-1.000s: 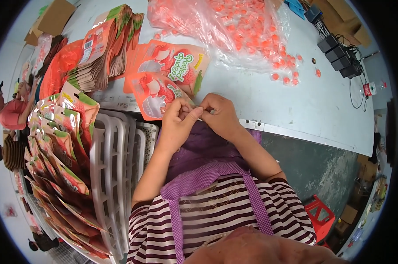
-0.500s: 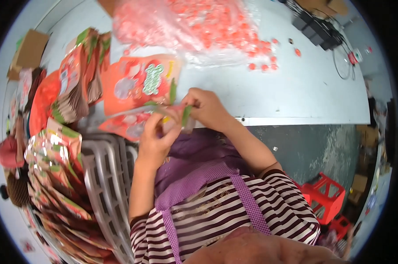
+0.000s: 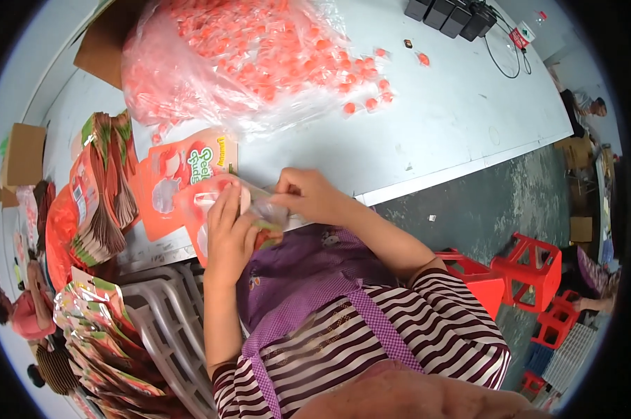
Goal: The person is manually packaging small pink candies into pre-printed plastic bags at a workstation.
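Observation:
My left hand (image 3: pixel 228 234) grips an orange-red printed pouch (image 3: pixel 195 209) with a clear part, its fingers lying across the front. My right hand (image 3: pixel 312 197) has its fingers curled in and pinches the pouch's edge on the right. The pouch is tilted at the table's near edge, above my purple apron. Whatever is inside it is hidden. Just beyond, a similar flat pouch (image 3: pixel 165 197) lies on the table. Further left stands a fanned stack of pouches (image 3: pixel 106 185).
A large clear bag (image 3: pixel 253 63) of small red wrapped pieces lies at the back, several spilled beside it. Pouches (image 3: pixel 102 318) fill a grey plastic crate (image 3: pixel 163 307) at lower left. Black power adapters (image 3: pixel 451 15) sit far right; red stools (image 3: pixel 528 272) stand on the floor.
The view has turned, so the table appears shifted left and tilted. My left fingers have spread across the pouch's front, and the pouch has turned its face more toward me.

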`<state>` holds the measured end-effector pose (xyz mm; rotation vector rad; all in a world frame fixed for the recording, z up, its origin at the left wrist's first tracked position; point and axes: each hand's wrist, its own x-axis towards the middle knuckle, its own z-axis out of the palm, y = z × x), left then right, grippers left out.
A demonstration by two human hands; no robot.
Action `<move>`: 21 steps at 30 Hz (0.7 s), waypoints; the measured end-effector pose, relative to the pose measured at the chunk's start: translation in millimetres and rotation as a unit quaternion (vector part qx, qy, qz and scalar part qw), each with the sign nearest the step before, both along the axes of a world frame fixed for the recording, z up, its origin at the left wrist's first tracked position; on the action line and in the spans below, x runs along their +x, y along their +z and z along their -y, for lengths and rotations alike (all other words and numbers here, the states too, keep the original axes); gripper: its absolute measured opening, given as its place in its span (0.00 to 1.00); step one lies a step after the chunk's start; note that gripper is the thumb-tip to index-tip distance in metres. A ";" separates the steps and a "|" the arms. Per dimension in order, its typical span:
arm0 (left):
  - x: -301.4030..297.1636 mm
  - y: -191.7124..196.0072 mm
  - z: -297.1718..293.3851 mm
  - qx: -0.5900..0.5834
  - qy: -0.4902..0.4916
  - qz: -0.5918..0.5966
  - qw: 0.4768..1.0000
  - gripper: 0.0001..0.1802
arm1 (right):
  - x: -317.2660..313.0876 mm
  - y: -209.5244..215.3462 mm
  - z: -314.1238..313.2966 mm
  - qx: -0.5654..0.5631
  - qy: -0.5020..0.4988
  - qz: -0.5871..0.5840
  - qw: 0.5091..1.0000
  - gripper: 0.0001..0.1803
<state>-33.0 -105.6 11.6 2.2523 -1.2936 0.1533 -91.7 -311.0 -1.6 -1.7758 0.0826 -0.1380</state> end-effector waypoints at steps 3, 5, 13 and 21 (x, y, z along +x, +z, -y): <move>13.6 -24.0 8.1 -0.016 0.035 -0.023 0.999 0.09 | -1.5 -8.1 40.7 -0.238 -0.193 0.171 0.936 0.14; 15.2 -26.6 11.5 -0.025 0.057 -0.028 0.998 0.09 | -0.5 -3.0 86.6 -0.419 -0.255 0.178 0.853 0.15; 15.6 -25.8 10.7 -0.024 0.050 -0.037 0.998 0.08 | -13.7 -10.4 104.4 -0.511 -0.179 0.025 0.840 0.15; 16.1 -24.4 9.5 -0.026 0.043 -0.042 0.998 0.09 | -2.8 6.3 158.8 -0.486 -0.303 0.109 0.812 0.18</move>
